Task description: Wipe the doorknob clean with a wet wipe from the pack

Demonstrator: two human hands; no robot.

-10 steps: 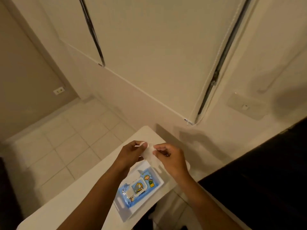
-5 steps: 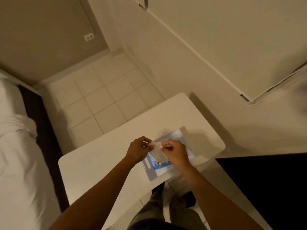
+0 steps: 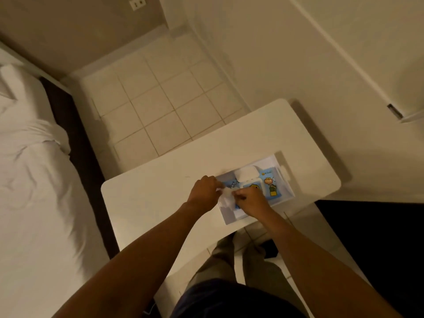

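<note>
A blue wet wipe pack point(image 3: 267, 183) with cartoon print lies inside a white tray point(image 3: 286, 180) on a small white table point(image 3: 160, 187). The pack's white flip lid point(image 3: 246, 173) stands open. My left hand point(image 3: 205, 190) and my right hand point(image 3: 251, 199) meet just above the tray's near left end. Both pinch a small white wet wipe point(image 3: 226, 196) stretched between them. No doorknob is in view.
A bed with white sheets point(image 3: 29, 180) fills the left side, with a dark frame edge beside it. Tiled floor point(image 3: 165, 106) lies beyond the table. A white wall runs along the right and a dark surface point(image 3: 378, 237) sits at lower right. My legs stand under the table's near edge.
My view has tilted further down, so the bed, table and my legs now show. Both hands keep the wipe pinched between them, now lower and close over the tray.
</note>
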